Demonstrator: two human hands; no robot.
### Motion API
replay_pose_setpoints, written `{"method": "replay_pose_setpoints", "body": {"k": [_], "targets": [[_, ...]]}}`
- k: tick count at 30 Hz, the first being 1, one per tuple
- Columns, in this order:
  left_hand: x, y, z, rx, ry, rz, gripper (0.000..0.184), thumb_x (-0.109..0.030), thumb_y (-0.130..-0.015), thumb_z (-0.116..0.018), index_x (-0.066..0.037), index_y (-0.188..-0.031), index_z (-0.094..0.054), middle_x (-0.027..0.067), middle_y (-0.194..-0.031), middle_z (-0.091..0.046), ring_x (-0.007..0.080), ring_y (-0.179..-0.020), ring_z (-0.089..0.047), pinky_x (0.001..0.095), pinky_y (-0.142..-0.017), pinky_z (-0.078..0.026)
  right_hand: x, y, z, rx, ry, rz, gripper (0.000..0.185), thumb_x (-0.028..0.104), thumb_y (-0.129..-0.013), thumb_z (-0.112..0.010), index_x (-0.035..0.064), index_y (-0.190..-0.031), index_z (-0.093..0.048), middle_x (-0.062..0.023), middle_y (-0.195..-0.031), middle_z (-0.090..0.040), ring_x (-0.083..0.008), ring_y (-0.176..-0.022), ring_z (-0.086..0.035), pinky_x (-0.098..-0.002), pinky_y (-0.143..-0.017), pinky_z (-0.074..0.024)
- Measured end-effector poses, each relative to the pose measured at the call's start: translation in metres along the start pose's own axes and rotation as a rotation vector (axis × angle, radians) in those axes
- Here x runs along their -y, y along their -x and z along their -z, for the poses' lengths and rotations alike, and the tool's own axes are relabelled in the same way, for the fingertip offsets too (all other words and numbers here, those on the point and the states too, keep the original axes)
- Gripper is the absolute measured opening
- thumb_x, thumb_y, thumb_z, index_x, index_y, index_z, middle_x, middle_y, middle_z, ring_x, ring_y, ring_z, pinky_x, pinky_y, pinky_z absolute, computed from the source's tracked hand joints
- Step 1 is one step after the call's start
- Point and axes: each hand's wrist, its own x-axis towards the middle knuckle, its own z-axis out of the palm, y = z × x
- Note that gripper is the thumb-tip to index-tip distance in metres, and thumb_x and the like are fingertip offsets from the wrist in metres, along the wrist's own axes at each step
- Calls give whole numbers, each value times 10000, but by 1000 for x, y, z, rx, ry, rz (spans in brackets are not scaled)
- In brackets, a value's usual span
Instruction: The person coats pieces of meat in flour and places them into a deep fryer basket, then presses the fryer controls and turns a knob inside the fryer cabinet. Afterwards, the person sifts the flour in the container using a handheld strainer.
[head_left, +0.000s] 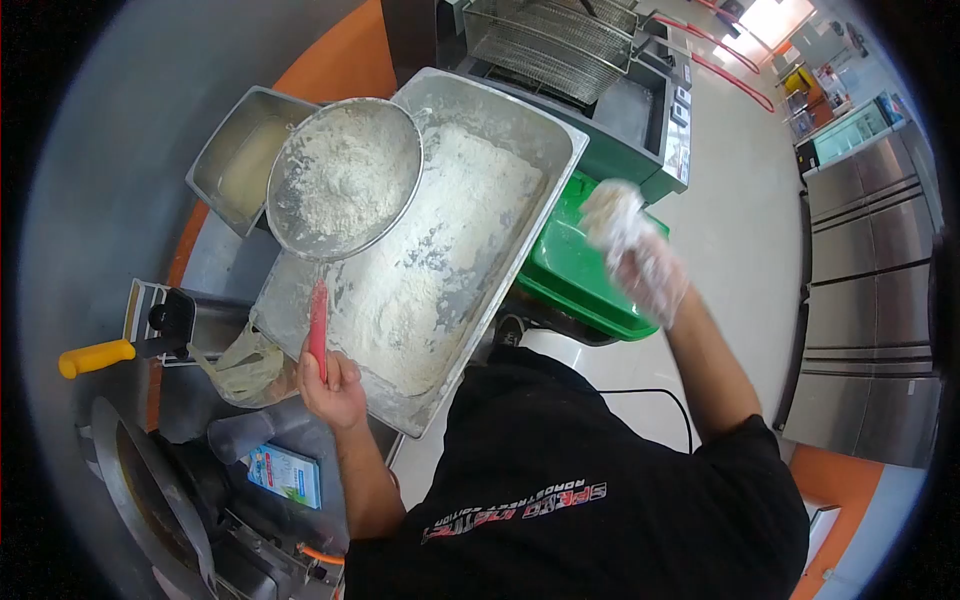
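Note:
My left hand (332, 392) is closed around the red handle (318, 325) of a round mesh sieve. The sieve (345, 180) holds a heap of lumpy white flour. It is above the left side of a large metal tray (568, 150), where more flour (400, 320) is spread. My right hand (648, 270), in a clear plastic glove, is raised to the right of the tray, over a green plastic bin. Its finger end looks coated in pale flour. Blur and crumpled plastic hide whether those fingers hold anything.
A smaller metal pan (225, 165) with pale contents adjoins the tray. Fryer baskets (550, 50) stand beyond it, and the green bin (570, 250) is below at right. A yellow-handled tool (97, 358), plastic bag (248, 368), blue packet (285, 474) and wok (150, 500) are at left.

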Motion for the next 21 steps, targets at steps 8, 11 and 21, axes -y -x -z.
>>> {"method": "replay_pose_setpoints", "body": {"k": [8, 11, 21], "targets": [[5, -3, 0, -59, 15, 9, 301, -240, -1002, -364, 12, -923, -506, -39, -519, -267, 75, -473, -309, 216, -451, -294, -171, -15, 48, -214, 76, -624, 135, 183, -941, -490, 72, -892, -550, -50, -725, -549, -161, -625, -556, -273, -482, -463], [8, -4, 5, -39, 40, 16, 296, -244, -1003, -363, 5, -914, -497, -41, -518, -266, 76, -475, -312, 213, -452, -298, -239, -55, 140, -175, 295, -652, 191, 230, -917, -533, 67, -961, -622, -38, -743, -590, -138, -656, -571, -278, -531, -440], [9, -4, 10, -45, -115, -8, 519, -300, -967, -365, 140, -1224, -459, -33, -491, -273, 102, -407, -327, 226, -403, -303, -266, -43, 153, -444, 160, -103, 235, 222, -901, -574, 69, -1076, -542, -65, -800, -572, -188, -623, -553, -292, -502, -442]]}}
